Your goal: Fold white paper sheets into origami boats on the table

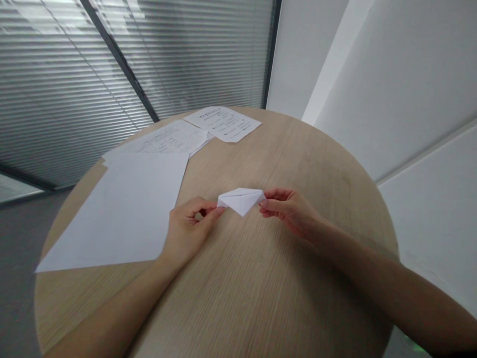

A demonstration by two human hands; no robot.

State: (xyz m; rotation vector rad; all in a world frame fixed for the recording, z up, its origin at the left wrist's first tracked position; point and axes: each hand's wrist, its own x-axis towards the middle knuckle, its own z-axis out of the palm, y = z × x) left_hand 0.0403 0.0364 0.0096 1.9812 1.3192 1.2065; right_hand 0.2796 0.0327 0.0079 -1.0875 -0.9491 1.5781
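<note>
Folded white paper, already creased into a small pointed shape, is over the round wooden table between my left hand and right hand, each closed in a pinch on one end, though I cannot tell whether any folding remains.

The folded paper is plain white, and the large sheet is also white. The printed page is white with dark text lines. The surface is light brown with fine wood grain. The window blinds have grey and whitish stripes.
</note>
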